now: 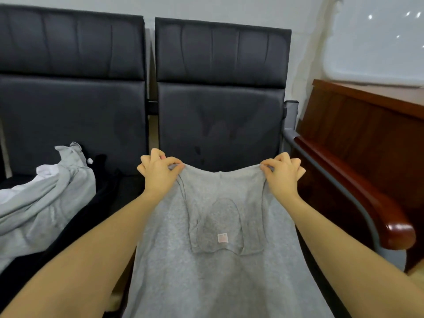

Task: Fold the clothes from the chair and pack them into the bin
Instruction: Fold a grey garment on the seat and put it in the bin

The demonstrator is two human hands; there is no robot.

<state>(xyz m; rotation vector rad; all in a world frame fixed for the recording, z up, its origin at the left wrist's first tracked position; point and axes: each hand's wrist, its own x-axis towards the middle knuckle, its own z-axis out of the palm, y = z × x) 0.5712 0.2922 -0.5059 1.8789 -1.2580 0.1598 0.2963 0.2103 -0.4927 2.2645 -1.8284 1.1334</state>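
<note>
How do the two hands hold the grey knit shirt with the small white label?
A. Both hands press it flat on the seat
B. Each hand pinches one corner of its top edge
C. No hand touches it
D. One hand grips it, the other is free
B: the left hand and the right hand each pinch a top corner of the grey knit shirt, which is spread between them.

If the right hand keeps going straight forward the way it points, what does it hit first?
Probably the black padded chair back behind the right hand, which pinches the grey cotton shirt; the depth between them is unclear.
</note>
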